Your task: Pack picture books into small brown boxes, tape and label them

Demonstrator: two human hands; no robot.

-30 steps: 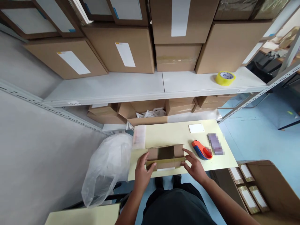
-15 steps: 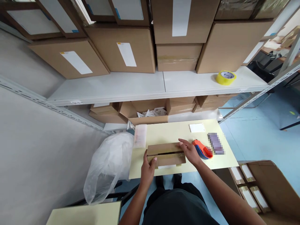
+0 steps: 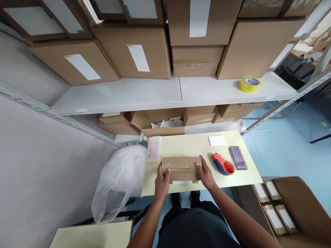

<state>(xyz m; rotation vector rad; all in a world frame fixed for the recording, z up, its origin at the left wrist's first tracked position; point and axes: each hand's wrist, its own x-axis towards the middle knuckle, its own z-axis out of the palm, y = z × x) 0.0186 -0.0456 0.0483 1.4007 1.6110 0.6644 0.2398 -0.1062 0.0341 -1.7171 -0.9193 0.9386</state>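
Note:
A small flat cardboard box (image 3: pixel 181 165) lies near the front edge of a pale yellow table (image 3: pixel 191 144), its flaps folded down. My left hand (image 3: pixel 162 181) grips the box's left end, thumb on top. My right hand (image 3: pixel 204 175) holds the right end the same way. An orange and blue tape dispenser (image 3: pixel 222 164) rests just right of my right hand.
On the table lie a clear wrapped packet (image 3: pixel 154 148), a white card (image 3: pixel 217 140) and a blurred purple item (image 3: pixel 237 157). A yellow tape roll (image 3: pixel 249 84) sits on the white shelf (image 3: pixel 144 93) among large cartons. A plastic bag (image 3: pixel 120 181) hangs left; an open carton (image 3: pixel 289 206) stands right.
The box's flaps were open; now they are folded shut. My right hand came back from the far flap to the box's right end, and my left moved up onto the left end.

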